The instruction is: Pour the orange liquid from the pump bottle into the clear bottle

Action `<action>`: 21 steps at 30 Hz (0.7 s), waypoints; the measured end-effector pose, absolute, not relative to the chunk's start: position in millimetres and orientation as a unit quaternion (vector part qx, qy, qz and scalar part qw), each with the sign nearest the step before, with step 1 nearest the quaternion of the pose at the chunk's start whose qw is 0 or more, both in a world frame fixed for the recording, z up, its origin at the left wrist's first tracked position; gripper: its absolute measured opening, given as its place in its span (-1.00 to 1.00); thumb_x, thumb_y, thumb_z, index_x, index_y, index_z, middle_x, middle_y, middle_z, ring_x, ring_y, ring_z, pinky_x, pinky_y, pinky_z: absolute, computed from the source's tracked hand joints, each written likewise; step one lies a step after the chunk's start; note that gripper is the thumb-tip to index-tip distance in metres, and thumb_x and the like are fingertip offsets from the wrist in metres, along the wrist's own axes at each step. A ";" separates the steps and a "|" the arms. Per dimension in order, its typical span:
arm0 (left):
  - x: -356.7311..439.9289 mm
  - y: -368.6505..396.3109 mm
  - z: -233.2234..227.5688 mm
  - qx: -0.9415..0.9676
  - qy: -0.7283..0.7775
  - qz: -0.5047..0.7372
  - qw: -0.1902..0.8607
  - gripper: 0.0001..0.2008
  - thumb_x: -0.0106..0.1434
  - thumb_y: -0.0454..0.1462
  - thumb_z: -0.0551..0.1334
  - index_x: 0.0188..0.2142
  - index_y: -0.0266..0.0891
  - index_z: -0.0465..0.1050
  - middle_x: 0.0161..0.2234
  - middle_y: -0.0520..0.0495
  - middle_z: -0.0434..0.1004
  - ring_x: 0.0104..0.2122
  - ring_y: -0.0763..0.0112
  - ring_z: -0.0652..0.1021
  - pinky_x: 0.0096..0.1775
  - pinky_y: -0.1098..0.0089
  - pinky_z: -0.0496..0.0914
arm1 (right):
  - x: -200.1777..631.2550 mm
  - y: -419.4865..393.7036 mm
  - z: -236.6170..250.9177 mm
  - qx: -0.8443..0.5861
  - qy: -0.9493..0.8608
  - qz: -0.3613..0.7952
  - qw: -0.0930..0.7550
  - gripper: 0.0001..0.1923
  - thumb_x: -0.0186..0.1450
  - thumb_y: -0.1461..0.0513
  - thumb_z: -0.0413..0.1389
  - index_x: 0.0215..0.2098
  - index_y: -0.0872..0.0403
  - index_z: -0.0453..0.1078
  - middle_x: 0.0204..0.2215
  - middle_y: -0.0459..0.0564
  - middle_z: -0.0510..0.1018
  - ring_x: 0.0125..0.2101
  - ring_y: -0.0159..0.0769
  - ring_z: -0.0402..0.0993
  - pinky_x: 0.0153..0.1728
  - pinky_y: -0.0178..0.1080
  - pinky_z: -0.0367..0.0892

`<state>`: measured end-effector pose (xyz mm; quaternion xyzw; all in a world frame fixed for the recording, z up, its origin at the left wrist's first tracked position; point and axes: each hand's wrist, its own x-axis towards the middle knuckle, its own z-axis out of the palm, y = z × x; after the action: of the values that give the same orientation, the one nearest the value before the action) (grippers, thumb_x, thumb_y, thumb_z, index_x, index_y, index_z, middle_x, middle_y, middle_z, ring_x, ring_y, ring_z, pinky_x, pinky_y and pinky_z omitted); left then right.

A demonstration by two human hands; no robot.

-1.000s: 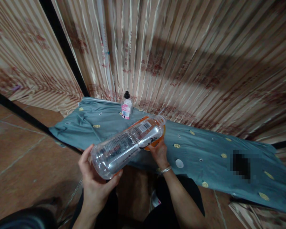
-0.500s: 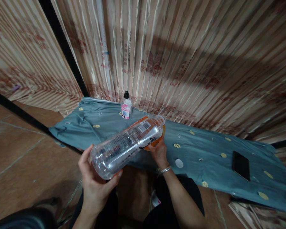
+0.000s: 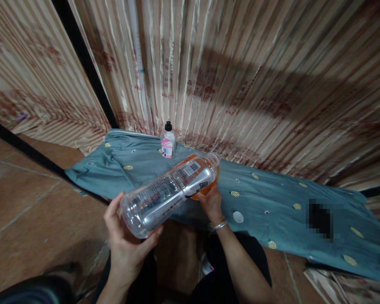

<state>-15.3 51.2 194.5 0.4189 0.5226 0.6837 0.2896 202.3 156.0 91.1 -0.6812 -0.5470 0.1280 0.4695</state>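
Note:
A large clear plastic bottle [image 3: 164, 196] lies tilted between my hands, its uncapped mouth up to the right. My left hand [image 3: 126, 236] grips its base, thumb below and fingers round the far side. Near the neck, my right hand [image 3: 211, 198] is closed at the bottle's lower side, fingertips hidden behind it. An orange surface [image 3: 194, 195] shows behind the bottle by that hand; whether it is label or a separate thing I cannot tell. A thin clear stick-like piece [image 3: 214, 147] shows beyond the mouth. A white round disc [image 3: 238, 217] lies right of my right hand.
A small pump-top bottle [image 3: 167, 143] with a pink label stands at the back of the cloth-covered bench [image 3: 259, 198]. A blurred-out dark object [image 3: 319, 219] lies at the right. A pleated curtain [image 3: 190, 76] hangs behind; a black pole [image 3: 85, 63] slants at left.
Both hands and the clear bottle stay practically where they were. The dark phone on the right is now pixelated over.

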 end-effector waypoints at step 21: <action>-15.4 50.7 193.0 0.425 0.539 0.676 0.269 -0.03 -0.12 -0.23 0.61 0.28 -0.18 0.32 0.13 -0.21 0.53 0.07 0.07 0.63 0.07 0.21 0.55 | 205.6 155.7 92.3 -0.680 -0.546 0.155 0.465 -0.18 0.16 0.08 0.35 0.32 0.14 0.28 0.03 0.26 0.70 0.00 0.06 0.70 0.01 0.03 0.60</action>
<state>-15.4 50.7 193.0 0.4248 0.5391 0.6755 0.2695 205.6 155.7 92.3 -0.6797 -0.5461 0.1548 0.4647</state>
